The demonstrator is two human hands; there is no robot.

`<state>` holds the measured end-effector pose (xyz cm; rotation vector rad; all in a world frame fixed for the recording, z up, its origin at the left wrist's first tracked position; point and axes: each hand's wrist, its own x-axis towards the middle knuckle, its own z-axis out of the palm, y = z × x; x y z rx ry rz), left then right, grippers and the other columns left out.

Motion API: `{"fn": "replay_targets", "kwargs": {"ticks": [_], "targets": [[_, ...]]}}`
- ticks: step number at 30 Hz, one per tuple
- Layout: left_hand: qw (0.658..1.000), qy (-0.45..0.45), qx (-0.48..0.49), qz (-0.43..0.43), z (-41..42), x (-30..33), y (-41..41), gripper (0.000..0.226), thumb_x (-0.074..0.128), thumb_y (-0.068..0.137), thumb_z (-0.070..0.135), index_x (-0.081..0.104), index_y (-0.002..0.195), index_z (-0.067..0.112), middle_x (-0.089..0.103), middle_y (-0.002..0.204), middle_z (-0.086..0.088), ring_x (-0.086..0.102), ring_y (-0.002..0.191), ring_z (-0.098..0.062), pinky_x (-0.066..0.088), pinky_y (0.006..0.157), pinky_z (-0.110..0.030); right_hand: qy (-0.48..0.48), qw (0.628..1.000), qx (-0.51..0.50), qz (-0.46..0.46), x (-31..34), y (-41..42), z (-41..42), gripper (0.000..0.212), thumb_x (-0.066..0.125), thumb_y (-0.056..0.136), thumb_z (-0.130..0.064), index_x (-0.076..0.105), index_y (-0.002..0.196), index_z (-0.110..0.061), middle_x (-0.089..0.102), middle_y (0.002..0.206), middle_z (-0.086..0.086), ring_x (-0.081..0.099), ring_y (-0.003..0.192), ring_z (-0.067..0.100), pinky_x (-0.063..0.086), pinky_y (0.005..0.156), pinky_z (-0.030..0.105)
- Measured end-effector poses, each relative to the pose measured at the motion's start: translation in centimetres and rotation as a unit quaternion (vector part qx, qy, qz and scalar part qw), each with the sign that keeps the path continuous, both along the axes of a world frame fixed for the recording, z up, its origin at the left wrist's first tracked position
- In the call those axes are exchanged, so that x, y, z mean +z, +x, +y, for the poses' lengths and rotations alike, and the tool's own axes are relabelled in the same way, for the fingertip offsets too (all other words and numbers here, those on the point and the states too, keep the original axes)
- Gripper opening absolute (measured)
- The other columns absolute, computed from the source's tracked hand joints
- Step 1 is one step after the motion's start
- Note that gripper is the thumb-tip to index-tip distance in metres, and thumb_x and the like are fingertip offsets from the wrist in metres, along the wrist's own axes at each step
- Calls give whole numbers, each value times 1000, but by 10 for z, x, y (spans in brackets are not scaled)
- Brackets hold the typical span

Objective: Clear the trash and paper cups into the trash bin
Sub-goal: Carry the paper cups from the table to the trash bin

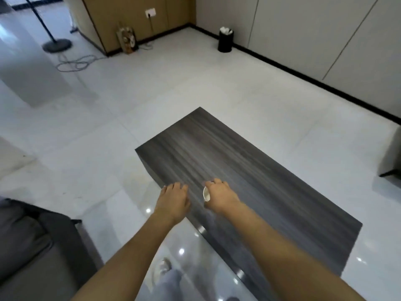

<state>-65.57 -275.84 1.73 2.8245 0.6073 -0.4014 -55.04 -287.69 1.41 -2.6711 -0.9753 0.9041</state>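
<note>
Both forearms stretched out from 6 o'clock over dark wood-grain table (249, 170); left hand (173, 199) loose, fingers relaxed, grasping nothing. Right hand (221, 196) curled around white paper cup (206, 194), mostly hidden. Black trash bin (225, 41) far off at 12 o'clock by wall, white trash inside.

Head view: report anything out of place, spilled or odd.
The bin by the far wall is heaped with white trash above its rim. A loose cable lies tangled on the floor. The right hand holds a white cup; nothing looks spilled.
</note>
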Motion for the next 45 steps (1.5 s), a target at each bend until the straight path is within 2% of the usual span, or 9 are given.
{"fn": "replay_targets", "kwargs": {"ticks": [8,16,23,32,45], "targets": [[998,8,57,20,191,-7,-47,46,40,96,33,38,139,16,44,141,-7,43,127,-26,33,109,-40,19,996,83,-13,1,-31,210,63,68,85,-24,39,141,-18,39,142,8,36,129,32,42,100,42],[995,-10,90,36,332,-17,-32,45,39,97,34,39,138,15,46,136,-6,45,122,-26,35,102,-36,23,994,106,-11,-13,-7,348,66,69,83,-26,40,142,-19,41,141,5,39,127,29,46,96,41],[995,-24,91,34,464,-31,65,46,40,97,35,38,139,15,45,138,-7,45,123,-26,37,103,-36,27,996,83,8,-37,93,473,67,66,84,-27,37,144,-20,38,142,6,36,130,28,46,96,40],[994,-26,102,23,626,-12,177,46,41,98,34,38,139,14,45,138,-7,45,123,-24,37,101,-32,10,997,72,31,-27,207,626,70,65,82,-23,33,145,-22,34,144,4,34,129,27,47,93,39],[998,-48,-17,34,885,-36,348,47,41,98,33,38,140,14,43,140,-6,42,126,-24,36,104,-33,-3,997,-63,37,-46,352,845,69,64,85,-27,32,146,-22,34,143,6,35,128,29,47,93,39]]}}
